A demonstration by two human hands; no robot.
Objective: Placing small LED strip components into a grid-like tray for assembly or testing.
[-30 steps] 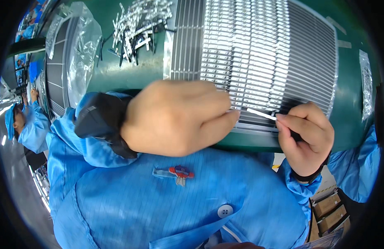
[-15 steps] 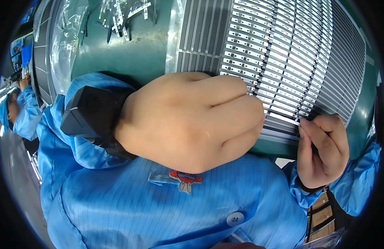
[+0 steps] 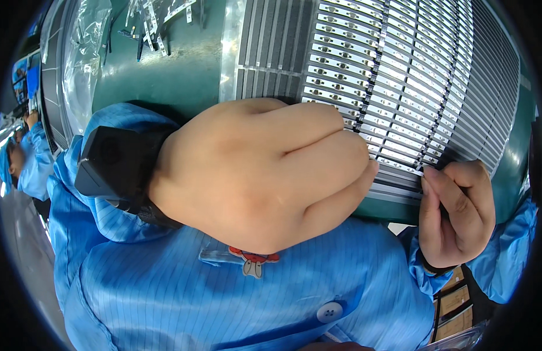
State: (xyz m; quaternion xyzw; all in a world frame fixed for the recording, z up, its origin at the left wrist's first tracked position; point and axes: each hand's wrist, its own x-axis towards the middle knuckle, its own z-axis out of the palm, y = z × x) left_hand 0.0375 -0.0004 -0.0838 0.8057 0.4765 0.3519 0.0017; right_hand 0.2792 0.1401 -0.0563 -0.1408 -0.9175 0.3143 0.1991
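Underfoot: smooth, shiny grey floor (image 3: 28, 251) along the left
Worktop: glossy dark-green surface (image 3: 165, 76), reflecting light
Lower right: brown cardboard-coloured panels (image 3: 455, 299) between black bars
Light: bright white spot (image 3: 3, 189), left rim

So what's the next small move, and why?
Probably press the near strip down flat in the tray: the right hand is pinched at its right end, the left hand is by the other, and the strips behind lie in rows. Can't tell if it's seated.
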